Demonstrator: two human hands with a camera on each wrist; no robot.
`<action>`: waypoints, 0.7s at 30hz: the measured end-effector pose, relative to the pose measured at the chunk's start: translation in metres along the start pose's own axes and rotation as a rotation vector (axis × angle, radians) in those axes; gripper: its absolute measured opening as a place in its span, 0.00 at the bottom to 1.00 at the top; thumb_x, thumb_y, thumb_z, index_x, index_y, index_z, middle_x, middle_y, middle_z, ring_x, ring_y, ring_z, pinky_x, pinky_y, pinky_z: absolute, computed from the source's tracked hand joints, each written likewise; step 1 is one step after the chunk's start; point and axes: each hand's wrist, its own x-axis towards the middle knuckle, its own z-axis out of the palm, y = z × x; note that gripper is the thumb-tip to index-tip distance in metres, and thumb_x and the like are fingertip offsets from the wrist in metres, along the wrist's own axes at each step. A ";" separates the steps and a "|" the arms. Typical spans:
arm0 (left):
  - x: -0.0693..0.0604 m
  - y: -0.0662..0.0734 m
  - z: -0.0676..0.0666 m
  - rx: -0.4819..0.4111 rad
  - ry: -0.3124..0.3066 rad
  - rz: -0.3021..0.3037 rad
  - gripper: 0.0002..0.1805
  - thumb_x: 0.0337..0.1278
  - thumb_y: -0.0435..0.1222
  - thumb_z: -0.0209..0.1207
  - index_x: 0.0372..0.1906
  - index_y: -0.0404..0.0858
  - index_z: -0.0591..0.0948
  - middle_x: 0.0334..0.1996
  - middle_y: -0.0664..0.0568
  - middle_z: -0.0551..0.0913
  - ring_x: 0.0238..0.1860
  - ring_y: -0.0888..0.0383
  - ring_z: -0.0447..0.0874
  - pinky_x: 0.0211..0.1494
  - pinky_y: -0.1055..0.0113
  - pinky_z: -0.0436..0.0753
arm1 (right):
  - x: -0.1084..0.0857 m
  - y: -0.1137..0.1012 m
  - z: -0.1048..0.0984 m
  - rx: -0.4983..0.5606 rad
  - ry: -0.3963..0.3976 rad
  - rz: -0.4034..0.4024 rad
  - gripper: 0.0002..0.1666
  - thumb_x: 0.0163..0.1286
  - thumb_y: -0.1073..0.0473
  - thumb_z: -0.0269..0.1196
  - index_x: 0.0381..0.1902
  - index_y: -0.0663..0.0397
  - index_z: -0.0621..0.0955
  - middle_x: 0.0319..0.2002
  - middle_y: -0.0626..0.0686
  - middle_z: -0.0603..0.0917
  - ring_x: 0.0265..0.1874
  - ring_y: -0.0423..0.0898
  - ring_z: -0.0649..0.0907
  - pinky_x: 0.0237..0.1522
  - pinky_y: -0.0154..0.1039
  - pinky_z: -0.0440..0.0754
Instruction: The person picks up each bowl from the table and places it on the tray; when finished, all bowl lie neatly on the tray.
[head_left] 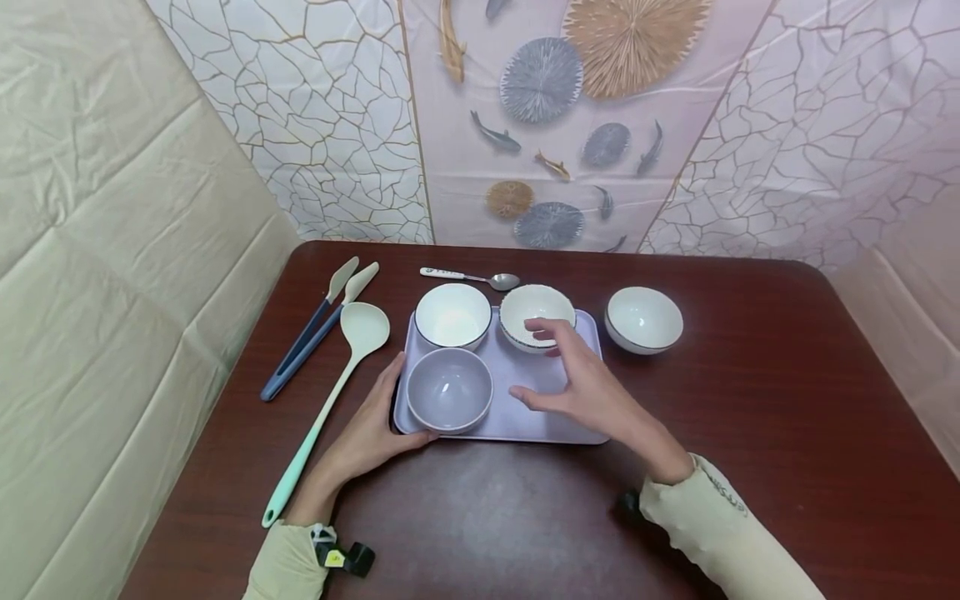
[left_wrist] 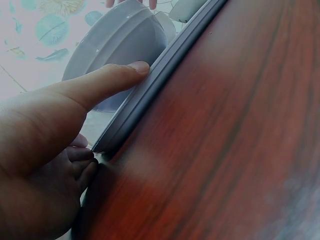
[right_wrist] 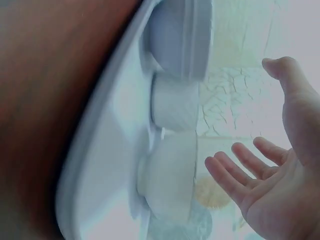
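Note:
My left hand holds the front left corner of a lilac tray. In the left wrist view its thumb lies along the tray's rim, with the other fingers at the side edge. Close to that thumb, a greyish-purple bowl sits on the tray's front left. Behind it is a white bowl with a dark rim. A second white bowl stands at the tray's back right, partly hidden by my right hand. That hand hovers over the tray, fingers and thumb spread, holding nothing.
To the tray's right stands another white bowl on the brown table. Behind the tray lies a spoon. Blue-handled tongs and a pale ladle with a green handle lie at the left, the ladle beside my left forearm.

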 end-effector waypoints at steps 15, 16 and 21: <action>0.000 -0.001 0.001 -0.004 -0.010 -0.015 0.67 0.39 0.56 0.75 0.79 0.42 0.45 0.76 0.49 0.48 0.73 0.54 0.52 0.68 0.48 0.60 | -0.027 0.039 -0.059 -0.038 0.129 0.098 0.49 0.54 0.55 0.77 0.69 0.53 0.64 0.63 0.51 0.71 0.61 0.52 0.72 0.57 0.55 0.73; 0.000 -0.001 0.001 -0.004 -0.009 -0.015 0.67 0.39 0.56 0.75 0.79 0.42 0.45 0.76 0.50 0.48 0.73 0.54 0.51 0.68 0.48 0.60 | -0.030 0.042 -0.062 -0.055 0.135 0.110 0.49 0.54 0.54 0.77 0.69 0.53 0.64 0.63 0.51 0.71 0.61 0.52 0.72 0.57 0.54 0.73; 0.000 -0.001 0.001 -0.003 -0.006 -0.021 0.67 0.39 0.55 0.76 0.79 0.43 0.45 0.76 0.50 0.48 0.73 0.54 0.52 0.68 0.48 0.60 | -0.042 0.054 -0.079 -0.102 0.187 0.133 0.49 0.54 0.55 0.77 0.69 0.51 0.64 0.63 0.51 0.72 0.60 0.52 0.74 0.56 0.39 0.73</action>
